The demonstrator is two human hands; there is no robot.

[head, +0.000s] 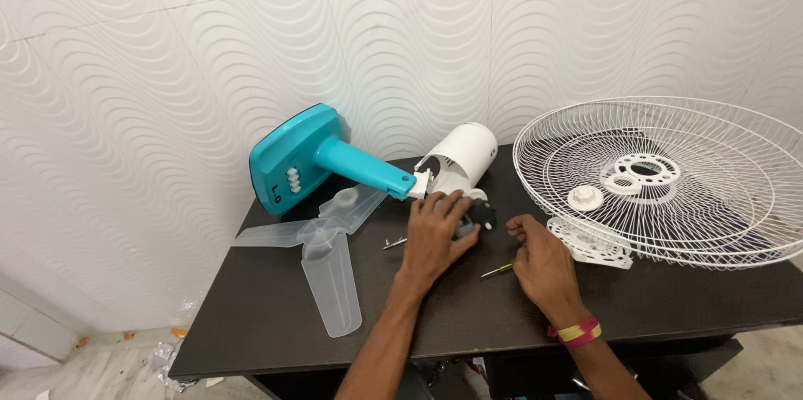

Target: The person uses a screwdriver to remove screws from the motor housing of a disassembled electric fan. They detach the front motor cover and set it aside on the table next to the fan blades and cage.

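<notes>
A teal fan base (297, 157) lies tilted against the wall, its neck joined to a white motor housing (460, 156). My left hand (435, 237) covers and grips a dark motor part (481, 216) just below the housing. My right hand (542, 259) rests on the dark table (276, 316) to the right of that part, fingers curled, beside a small screwdriver (498, 269). What the right fingers hold, if anything, is hidden.
A clear three-blade fan blade (330, 262) lies at the left of the table. A small metal piece (394, 243) sits near my left wrist. A white wire fan grill (669, 178) with a white nut (585, 197) and ring (644, 170) fills the right side, over a white plastic piece (590, 245).
</notes>
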